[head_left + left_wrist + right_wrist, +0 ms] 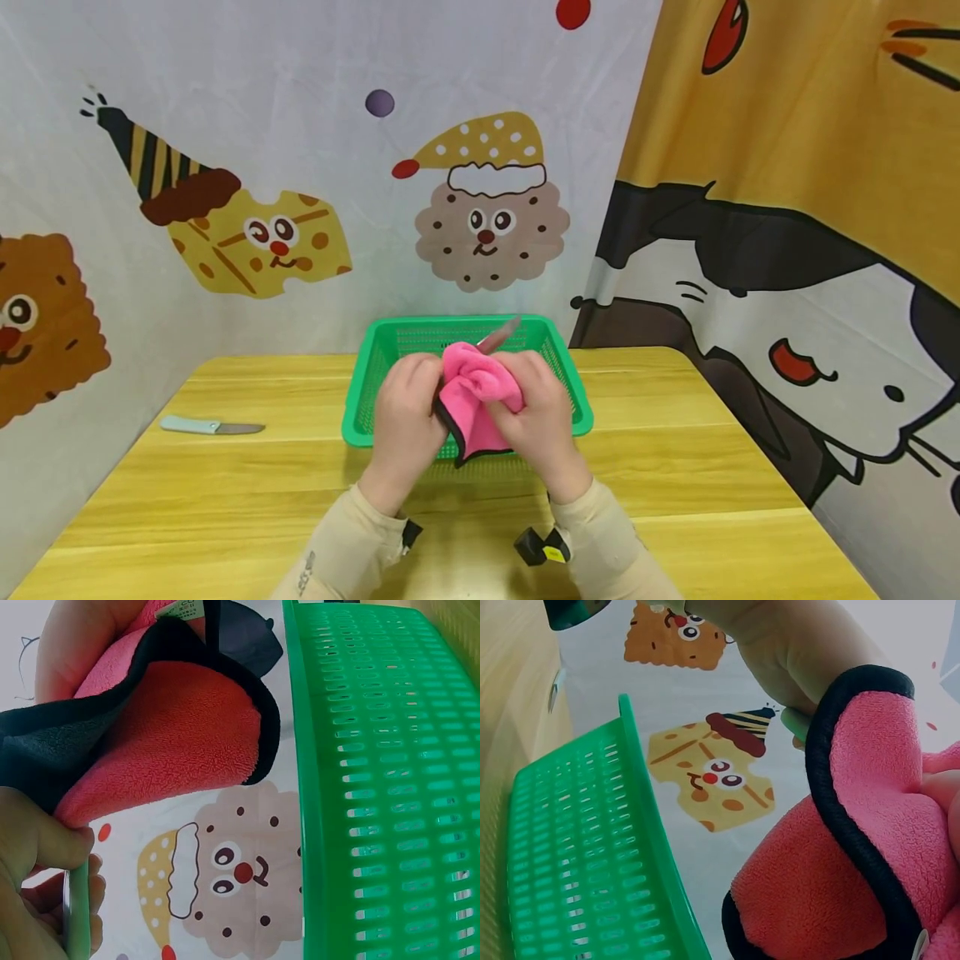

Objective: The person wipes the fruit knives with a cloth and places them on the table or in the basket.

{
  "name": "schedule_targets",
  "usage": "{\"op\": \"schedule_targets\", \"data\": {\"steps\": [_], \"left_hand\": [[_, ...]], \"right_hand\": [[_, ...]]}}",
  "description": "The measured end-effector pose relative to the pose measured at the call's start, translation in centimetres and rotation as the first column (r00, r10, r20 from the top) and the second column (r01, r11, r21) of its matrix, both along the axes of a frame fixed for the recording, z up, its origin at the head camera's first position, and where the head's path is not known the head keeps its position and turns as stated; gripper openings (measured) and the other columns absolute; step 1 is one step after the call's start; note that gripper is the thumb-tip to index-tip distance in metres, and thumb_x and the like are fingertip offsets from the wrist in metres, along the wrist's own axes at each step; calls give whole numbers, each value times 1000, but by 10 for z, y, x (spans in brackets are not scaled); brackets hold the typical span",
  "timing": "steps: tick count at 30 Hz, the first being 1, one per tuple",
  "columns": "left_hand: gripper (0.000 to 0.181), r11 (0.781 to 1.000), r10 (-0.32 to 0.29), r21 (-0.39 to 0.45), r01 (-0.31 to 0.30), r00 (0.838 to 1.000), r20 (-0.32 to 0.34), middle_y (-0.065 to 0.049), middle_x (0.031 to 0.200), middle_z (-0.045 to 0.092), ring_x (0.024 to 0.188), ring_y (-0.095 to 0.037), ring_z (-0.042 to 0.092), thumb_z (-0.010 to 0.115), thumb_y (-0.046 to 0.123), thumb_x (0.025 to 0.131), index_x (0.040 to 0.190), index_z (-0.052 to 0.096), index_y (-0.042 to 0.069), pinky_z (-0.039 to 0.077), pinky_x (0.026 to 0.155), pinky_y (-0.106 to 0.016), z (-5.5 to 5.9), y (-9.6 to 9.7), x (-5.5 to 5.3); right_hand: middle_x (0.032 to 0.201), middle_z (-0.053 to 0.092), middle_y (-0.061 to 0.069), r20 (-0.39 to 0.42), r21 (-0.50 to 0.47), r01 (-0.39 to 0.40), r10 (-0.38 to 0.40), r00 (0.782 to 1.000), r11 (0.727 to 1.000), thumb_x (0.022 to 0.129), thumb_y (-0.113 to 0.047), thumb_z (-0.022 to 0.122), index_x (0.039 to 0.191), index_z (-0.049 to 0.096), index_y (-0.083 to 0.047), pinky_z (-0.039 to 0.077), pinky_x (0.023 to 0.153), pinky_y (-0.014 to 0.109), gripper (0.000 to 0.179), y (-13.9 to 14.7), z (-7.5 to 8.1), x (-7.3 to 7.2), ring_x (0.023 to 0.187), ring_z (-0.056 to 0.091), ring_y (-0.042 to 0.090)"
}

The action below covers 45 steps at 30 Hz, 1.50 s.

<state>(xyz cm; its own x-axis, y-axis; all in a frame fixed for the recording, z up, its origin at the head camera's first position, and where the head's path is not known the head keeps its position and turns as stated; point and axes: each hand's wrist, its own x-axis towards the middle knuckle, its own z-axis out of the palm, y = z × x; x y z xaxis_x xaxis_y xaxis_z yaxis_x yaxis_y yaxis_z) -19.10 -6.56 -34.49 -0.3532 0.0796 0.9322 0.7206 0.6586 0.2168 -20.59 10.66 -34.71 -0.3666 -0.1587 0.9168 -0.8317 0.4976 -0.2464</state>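
Observation:
My left hand point(408, 408) grips the light green handle point(78, 911) of a knife. The knife's blade point(501, 333) sticks out past the pink cloth point(474, 392), angled up and to the right. My right hand point(536, 408) holds the bunched cloth against the blade, fingers curled round it. The cloth is trimmed in black, and one corner hangs down between the hands. The middle of the blade is hidden in its folds. Both hands are above the front part of a green plastic basket point(365, 367).
Another knife point(212, 426) with a pale green handle lies on the left of the wooden table point(262, 508), its blade pointing right. A curtain point(315, 75) with cartoon prints hangs behind the table. The basket has slotted walls and a raised rim.

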Motion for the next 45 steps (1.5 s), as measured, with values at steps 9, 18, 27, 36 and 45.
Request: {"op": "schedule_targets", "data": {"steps": [9,18,27,36,45], "left_hand": [[14,1000,-5,-16,4,1000,-9,-13,87,62,80,-32,59,61,-13,80,84,60,0,52,72,-43,-4,1,-1],[17,1000,-3,-8,2,1000,-29,-13,89,64,83,-31,61,62,-15,80,88,64,-1,53,75,-43,-8,0,-1],[17,1000,-14,-6,14,999,-40,-12,89,64,81,-30,61,74,-7,81,93,65,0,53,71,-43,-12,0,-3],[21,999,-34,-23,34,999,-18,-13,90,65,83,-30,62,74,-9,79,96,65,-1,53,74,-42,-12,-3,-1],[24,995,-83,-53,83,996,13,-13,91,64,84,-30,62,75,-11,77,97,65,-2,53,75,-41,-10,-10,-4]], "right_hand": [[91,62,6,40,13,43,-43,998,999,97,-44,60,106,67,-11,47,61,34,35,1,-4,1,78,56,20],[92,63,6,58,-11,44,-43,997,999,92,-32,71,106,68,-10,46,63,33,26,3,-4,-1,80,56,21],[90,63,6,83,-62,97,-92,992,993,81,-14,76,105,69,-9,45,63,35,25,17,-4,-9,81,56,22],[89,62,7,96,-98,163,-153,983,982,82,-13,77,105,70,-9,41,60,33,24,34,0,-13,79,55,22],[93,63,11,124,-141,209,-192,974,968,82,-18,80,103,69,-5,41,66,35,28,56,6,-15,84,55,26]]}}
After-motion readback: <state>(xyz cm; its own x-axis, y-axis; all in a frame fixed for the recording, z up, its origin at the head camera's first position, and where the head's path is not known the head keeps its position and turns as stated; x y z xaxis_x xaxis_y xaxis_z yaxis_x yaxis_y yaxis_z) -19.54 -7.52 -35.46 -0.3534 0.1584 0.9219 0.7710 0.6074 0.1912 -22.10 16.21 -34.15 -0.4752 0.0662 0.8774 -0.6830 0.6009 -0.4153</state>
